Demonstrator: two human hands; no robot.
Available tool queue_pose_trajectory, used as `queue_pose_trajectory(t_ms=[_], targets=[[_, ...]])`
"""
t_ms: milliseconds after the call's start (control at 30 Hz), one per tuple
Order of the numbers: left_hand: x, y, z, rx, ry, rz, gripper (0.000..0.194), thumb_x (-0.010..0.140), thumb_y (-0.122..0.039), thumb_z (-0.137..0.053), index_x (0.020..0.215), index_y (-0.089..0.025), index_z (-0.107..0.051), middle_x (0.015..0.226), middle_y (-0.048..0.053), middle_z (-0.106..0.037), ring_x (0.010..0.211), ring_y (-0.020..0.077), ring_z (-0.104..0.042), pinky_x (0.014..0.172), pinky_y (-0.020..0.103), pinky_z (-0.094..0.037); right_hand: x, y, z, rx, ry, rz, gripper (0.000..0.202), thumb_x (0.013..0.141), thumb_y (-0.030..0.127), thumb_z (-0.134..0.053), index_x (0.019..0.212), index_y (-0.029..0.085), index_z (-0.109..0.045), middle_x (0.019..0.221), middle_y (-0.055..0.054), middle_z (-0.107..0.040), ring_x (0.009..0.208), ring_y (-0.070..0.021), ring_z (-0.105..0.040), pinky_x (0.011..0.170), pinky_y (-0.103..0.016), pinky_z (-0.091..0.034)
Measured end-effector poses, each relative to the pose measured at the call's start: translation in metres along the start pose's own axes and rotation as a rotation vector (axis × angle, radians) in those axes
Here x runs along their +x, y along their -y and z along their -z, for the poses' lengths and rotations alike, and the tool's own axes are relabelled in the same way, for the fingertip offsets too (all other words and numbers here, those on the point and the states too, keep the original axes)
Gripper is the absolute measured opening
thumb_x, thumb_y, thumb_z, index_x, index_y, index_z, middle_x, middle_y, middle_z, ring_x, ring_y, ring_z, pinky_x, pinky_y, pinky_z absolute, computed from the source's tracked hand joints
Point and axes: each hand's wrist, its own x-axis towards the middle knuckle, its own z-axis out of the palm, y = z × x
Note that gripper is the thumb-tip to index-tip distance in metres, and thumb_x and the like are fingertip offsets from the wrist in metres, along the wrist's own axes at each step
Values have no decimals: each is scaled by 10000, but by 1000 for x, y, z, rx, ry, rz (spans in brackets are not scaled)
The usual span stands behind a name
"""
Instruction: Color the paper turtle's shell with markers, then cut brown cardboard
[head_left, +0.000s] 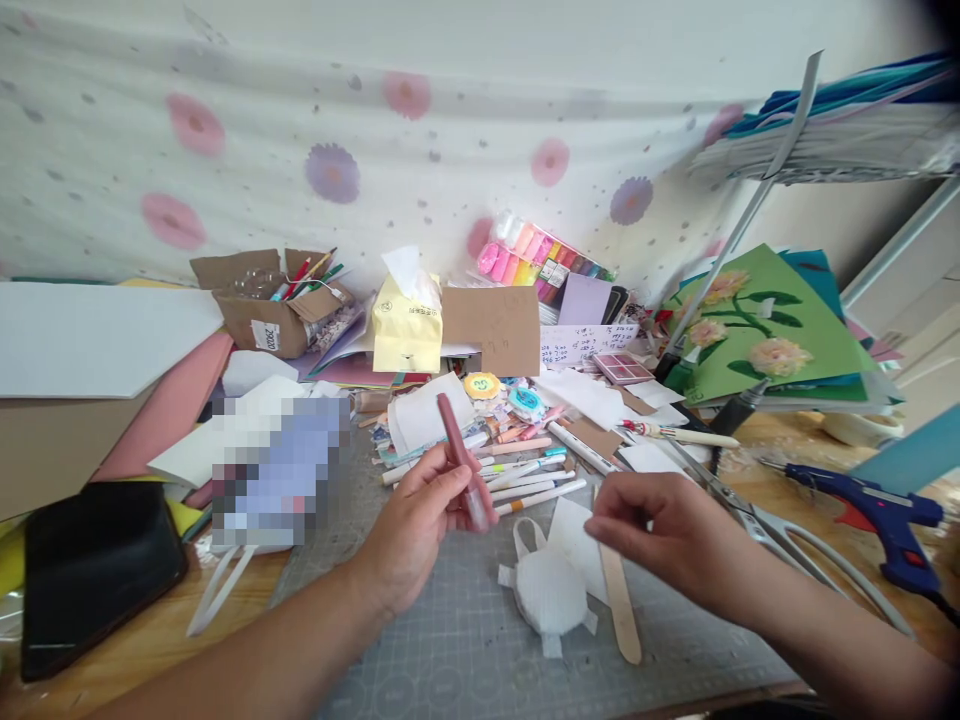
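Upright and slightly tilted, a slim dusty-pink lip gloss tube (454,430) with a clear lower end is in my left hand (433,500), gripped between thumb and fingers. My right hand (656,530) hovers over the mat with its fingers curled into a pinch; whether anything small is between the fingertips is hidden. Below and between the hands lies a round white padded piece (551,590) with paper tabs and a loop. White paper (576,545) and a wooden craft stick (620,610) lie beside it on the grey cutting mat (435,640).
Several markers (536,495) lie behind the hands. Scissors (780,540) and a blue glue gun (874,520) lie at the right. On the left are a black tablet-like object (101,575) and a blurred-out phone (281,470). A tissue pack (409,325) and cardboard box (270,315) stand behind.
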Motion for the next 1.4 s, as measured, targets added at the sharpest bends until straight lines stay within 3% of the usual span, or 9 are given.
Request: queue_pose_trajectory(t_ms=[133, 233, 400, 533, 733, 1000, 1100, 1200, 1400], targets=[[-3, 2, 0, 173, 159, 8, 239, 875, -424, -599, 928, -194, -564, 675, -48, -548, 552, 111, -541, 557, 240, -422, -6, -20, 11, 244, -115, 26, 262, 842, 403, -644, 1032, 222, -637, 694, 13, -542, 638, -154, -490, 584, -275, -385], [-5, 1, -1, 322, 316, 3, 313, 811, -473, -680, 900, -182, -607, 697, -50, -494, 583, 94, -439, 541, 217, -357, -12, -20, 1, 566, 98, 118, 561, 806, 390, -733, 1312, 311, -503, 859, 2, -586, 732, -150, -534, 657, -271, -435], [-8, -1, -4, 511, 490, -75, 467, 765, -634, -650, 858, -177, -677, 776, -13, -532, 727, 146, -467, 653, 251, -354, -14, -6, -38, 952, 385, 229, 588, 698, 412, -836, 1242, 379, -616, 801, 34, -589, 646, -92, -501, 585, -205, -400], [-8, 1, -4, 600, 509, -44, 501, 754, -667, -631, 789, -167, -652, 711, -23, -498, 683, 144, -437, 613, 247, -324, -12, 1, -53, 1065, 314, 216, 216, 799, 383, -760, 989, 280, -769, 697, 26, -589, 557, -53, -462, 544, -171, -390], [-5, 4, -1, 734, 448, -38, 484, 822, -642, -523, 687, -177, -507, 639, -43, -387, 616, 129, -362, 552, 238, -273, -6, -2, -43, 1021, 88, 120, 252, 803, 418, -740, 905, 193, -791, 655, -23, -659, 508, -79, -547, 480, -185, -434], [-7, 3, -2, 886, 431, -125, 434, 880, -557, -468, 639, -199, -422, 624, -38, -390, 611, 137, -381, 564, 249, -268, -6, -6, -42, 958, 77, 81, 274, 761, 422, -775, 903, 187, -781, 660, -25, -659, 565, -114, -578, 549, -234, -469], [-6, 1, -4, 848, 392, -130, 430, 882, -552, -467, 637, -203, -414, 619, -40, -373, 597, 135, -354, 555, 255, -255, -1, -11, -35, 895, -10, 150, 418, 773, 553, -702, 986, 195, -750, 686, -19, -619, 585, -140, -579, 547, -262, -474], [-4, 1, -3, 760, 296, -141, 406, 887, -539, -468, 655, -208, -418, 620, -42, -366, 589, 135, -340, 546, 255, -254, 23, -18, -19, 481, -287, 137, 568, 907, 632, -395, 1007, 165, -702, 698, -23, -585, 587, -159, -572, 555, -300, -491], [0, 5, 4, 675, 147, -88, 409, 886, -570, -464, 682, -219, -411, 587, -60, -355, 549, 127, -334, 518, 248, -254, 111, -30, 8, -41, -308, 67, 170, 897, 271, -621, 1003, 158, -691, 989, -71, -673, 867, -203, -623, 835, -407, -505]])
